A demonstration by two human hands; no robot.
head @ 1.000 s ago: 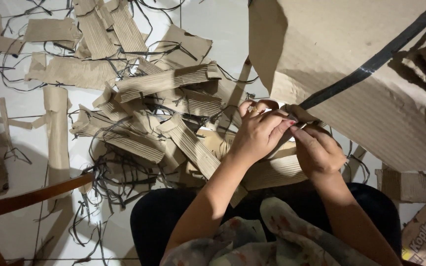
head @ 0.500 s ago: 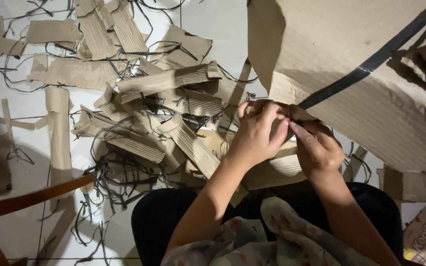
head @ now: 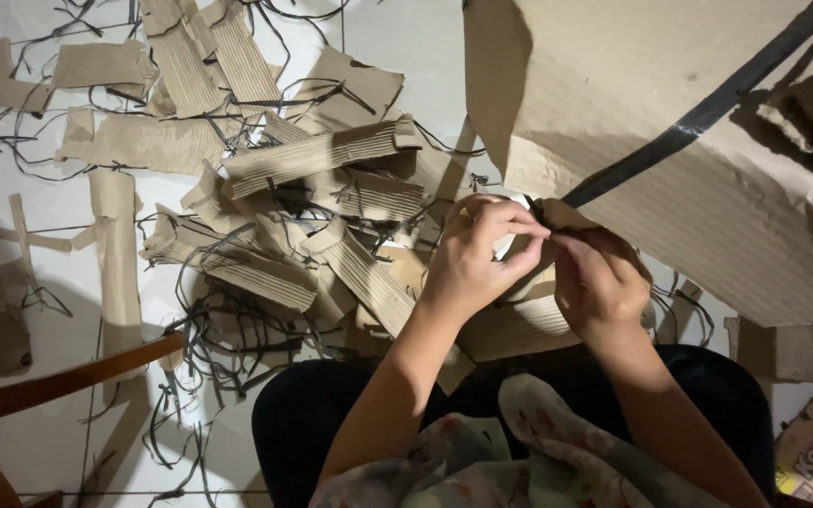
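Seen from above, a seated person works over a white tiled floor [head: 406,47]. The left hand [head: 477,259] and right hand [head: 599,282] meet at the near edge of a large sheet of brown cardboard [head: 651,122] on the right. Both hands pinch the end of a black plastic strap [head: 708,108] that runs diagonally up across the sheet. To the left lies a pile of torn corrugated strips [head: 312,226] tangled with thin black strands [head: 218,348]. A wooden chair arm [head: 58,381] shows near left.
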